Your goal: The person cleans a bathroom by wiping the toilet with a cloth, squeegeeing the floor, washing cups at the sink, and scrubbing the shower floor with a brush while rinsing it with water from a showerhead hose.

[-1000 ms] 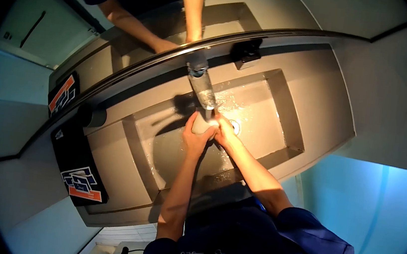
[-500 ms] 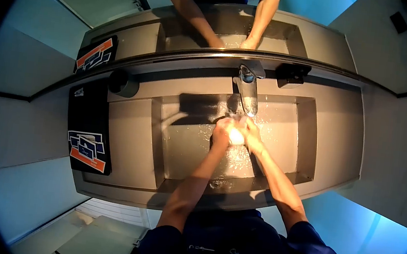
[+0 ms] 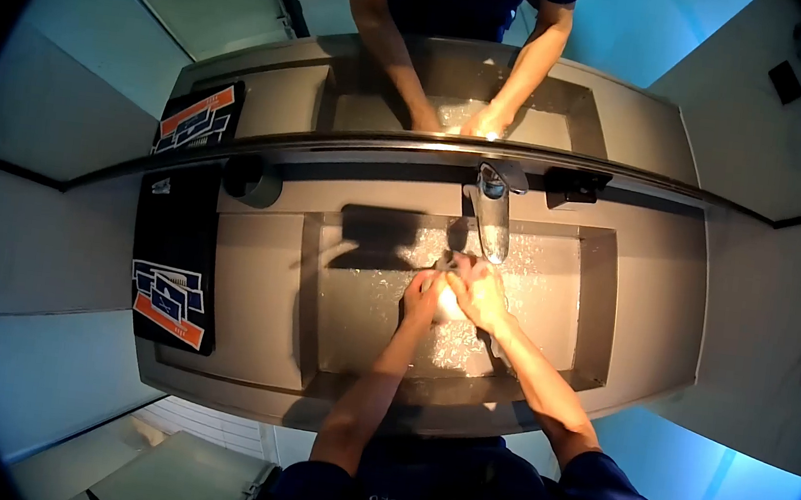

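Both hands are together over the sink [image 3: 597,302], just below the spout of the chrome faucet [image 3: 493,223]. My left hand [image 3: 422,295] is curled round the left side of a pale, rounded object [image 3: 449,305], brightly lit and too washed out to identify. My right hand [image 3: 480,295] is closed over its right and upper side, its fingers reaching toward my left hand. Water splashes and ripples in the basin around both hands.
A black box [image 3: 180,225] with orange and blue labels lies on the left counter. Behind it stands a dark cup [image 3: 252,182]. A small black object [image 3: 577,187] sits right of the faucet. A mirror [image 3: 273,68] runs along the back.
The view has turned and shifted, so the sink appears more level. Both hands stay on the pale object beneath the faucet, and my right hand now covers more of its top.
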Available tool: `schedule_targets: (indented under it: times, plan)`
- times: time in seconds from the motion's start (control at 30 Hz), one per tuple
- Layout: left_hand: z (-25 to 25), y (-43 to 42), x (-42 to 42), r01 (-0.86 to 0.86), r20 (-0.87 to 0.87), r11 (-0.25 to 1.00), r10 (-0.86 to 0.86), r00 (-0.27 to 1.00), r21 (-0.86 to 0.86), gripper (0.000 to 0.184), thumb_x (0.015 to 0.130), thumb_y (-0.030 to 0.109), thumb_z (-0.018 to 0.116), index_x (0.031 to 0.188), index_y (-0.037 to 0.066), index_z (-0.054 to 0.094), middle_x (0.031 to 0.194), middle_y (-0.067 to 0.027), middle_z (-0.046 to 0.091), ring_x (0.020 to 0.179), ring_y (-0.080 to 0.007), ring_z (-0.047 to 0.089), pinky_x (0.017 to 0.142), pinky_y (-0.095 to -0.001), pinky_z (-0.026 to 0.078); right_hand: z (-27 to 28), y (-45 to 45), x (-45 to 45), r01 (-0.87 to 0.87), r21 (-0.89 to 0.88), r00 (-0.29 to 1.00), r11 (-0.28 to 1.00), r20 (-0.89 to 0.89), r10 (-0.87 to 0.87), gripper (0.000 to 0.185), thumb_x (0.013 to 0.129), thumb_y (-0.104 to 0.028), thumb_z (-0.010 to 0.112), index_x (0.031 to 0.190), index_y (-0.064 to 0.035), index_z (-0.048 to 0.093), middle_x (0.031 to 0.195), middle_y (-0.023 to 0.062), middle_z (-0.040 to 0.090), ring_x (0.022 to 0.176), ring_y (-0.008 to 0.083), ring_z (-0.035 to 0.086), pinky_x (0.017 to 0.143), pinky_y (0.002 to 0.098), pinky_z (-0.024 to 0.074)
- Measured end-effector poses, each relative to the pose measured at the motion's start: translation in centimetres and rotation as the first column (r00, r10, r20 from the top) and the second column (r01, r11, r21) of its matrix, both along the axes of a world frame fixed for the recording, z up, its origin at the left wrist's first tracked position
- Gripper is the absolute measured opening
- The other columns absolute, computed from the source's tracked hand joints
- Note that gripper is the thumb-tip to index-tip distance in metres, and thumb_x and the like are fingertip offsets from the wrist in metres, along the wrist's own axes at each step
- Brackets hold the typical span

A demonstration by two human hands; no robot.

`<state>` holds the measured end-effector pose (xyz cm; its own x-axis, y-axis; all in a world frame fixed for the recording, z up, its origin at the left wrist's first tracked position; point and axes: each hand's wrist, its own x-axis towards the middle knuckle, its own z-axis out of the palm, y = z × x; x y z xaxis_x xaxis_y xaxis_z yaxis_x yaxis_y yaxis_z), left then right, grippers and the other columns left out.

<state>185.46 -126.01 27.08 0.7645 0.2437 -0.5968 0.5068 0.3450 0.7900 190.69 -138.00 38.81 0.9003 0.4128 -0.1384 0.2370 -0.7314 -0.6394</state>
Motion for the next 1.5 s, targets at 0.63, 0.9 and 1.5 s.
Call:
schedule_targets:
  times: [0.63,0.9,1.5]
  plan:
    - [8.1,0.9,-0.7,-0.148,0.102,0.979,0.163,0.981,-0.143,0.026,0.084,0.027,0.063,0.099,0.008,0.052,0.089,-0.0092,0.060,0.073,-0.0221,0.061,0.053,-0.0319,0.051,-14.7,-2.7,-1.4,0.838,0.432,0.497,0.334,-0.856,-0.139,0.015,0.089,-0.012,0.051,0.101,-0.0042,0.054,0.102,0.0141,0.062,0.079,0.0266,0.063,0.062,0.0423,0.0545]
    - [11.9,0.3,0.8,-0.102,0.487,0.563,-0.592,0.642,0.820,0.042,0.074,0.026,0.071,0.105,0.003,0.056,0.108,-0.0153,0.055,0.094,-0.0317,0.053,0.081,-0.0429,0.046,-8.1,-1.8,-0.7,0.816,0.567,0.534,0.115,-0.814,0.227,0.031,0.085,-0.024,0.059,0.109,-0.0056,0.056,0.100,0.0115,0.062,0.090,0.0219,0.061,0.078,0.0328,0.0518]
    - [1.6,-1.0,1.7,-0.106,0.328,0.987,0.140,0.934,-0.118,0.038,0.085,0.044,0.055,0.108,0.014,0.051,0.103,-0.0054,0.056,0.090,-0.0230,0.060,0.051,-0.0436,0.054,-3.0,0.6,-2.3,0.489,0.422,0.867,0.763,-0.326,-0.376,0.042,0.084,-0.028,0.064,0.111,0.0031,0.055,0.103,0.0162,0.061,0.097,0.0221,0.059,0.083,0.0329,0.0457]
